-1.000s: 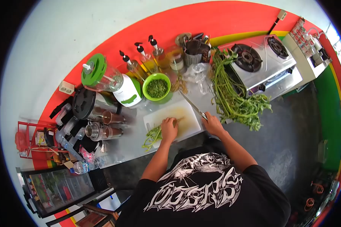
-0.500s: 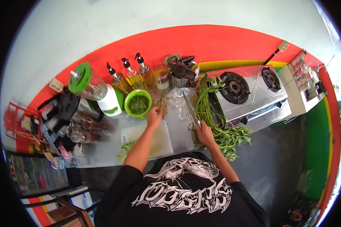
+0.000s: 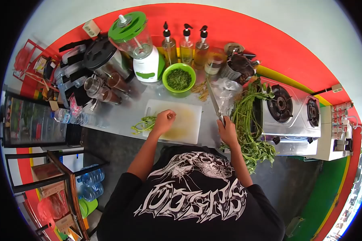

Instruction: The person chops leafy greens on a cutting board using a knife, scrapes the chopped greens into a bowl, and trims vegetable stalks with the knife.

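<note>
My right hand is wrapped round the handle of a knife, its long blade slanting up and left over the counter. My left hand hovers over a white cutting board, fingers curled in; whether anything is in them I cannot make out. Cut green leafy stems lie at the board's left edge, beside that hand. Behind the board stands a green bowl of chopped greens. A pile of dry brownish scraps is to the bowl's right. Long leafy greens lie right of the knife.
A blender, pump bottles and a glass jar line the wall. A clear plastic bag lies behind the knife. The gas stove borders the greens; tumblers and water bottles stand left.
My left hand has drawn back from beside the green bowl to above the cutting board. The camera view has shifted. My right hand keeps its hold on the knife.
</note>
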A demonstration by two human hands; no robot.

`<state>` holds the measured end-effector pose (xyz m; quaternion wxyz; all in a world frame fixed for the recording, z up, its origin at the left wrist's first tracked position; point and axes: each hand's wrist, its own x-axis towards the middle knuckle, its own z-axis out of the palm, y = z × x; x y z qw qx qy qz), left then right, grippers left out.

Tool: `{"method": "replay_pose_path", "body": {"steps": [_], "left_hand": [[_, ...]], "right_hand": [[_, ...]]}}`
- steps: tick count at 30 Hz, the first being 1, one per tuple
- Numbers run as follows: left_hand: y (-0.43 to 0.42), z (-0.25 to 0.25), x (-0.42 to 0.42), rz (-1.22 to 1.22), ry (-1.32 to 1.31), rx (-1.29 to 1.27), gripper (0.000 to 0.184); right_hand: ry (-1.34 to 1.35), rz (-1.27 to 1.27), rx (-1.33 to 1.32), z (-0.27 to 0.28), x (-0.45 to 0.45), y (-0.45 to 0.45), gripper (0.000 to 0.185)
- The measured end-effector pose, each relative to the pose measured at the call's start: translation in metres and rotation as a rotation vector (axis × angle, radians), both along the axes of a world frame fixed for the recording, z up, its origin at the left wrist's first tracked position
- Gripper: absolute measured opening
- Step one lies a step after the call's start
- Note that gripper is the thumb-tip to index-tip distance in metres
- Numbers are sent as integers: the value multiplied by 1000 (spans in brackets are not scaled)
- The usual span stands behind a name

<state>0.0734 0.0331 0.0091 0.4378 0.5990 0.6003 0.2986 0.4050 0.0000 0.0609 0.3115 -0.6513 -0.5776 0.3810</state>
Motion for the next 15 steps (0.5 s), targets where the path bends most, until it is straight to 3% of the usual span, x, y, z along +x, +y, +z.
{"method": "replay_pose_path", "body": {"steps": [3,5,8,12,15], "left_hand": [[-37,-5,-39,106,108,64,17],[-59,-8,-58,190,360,210,22],[-80,9,-70,212,448,169,25],[-83,-10,-94,154,431,129,18],[-82,-15,-107,109,445,259,17]], "right_hand": [[-50,83,-62,-1,-25,3,24],[-55,129,-5,-2,-47,0,23],[-58,217,36,-7,-86,-6,24],[-99,354,11,-19,-136,-20,27],[-174,398,-18,-34,-166,-31,29]]}}
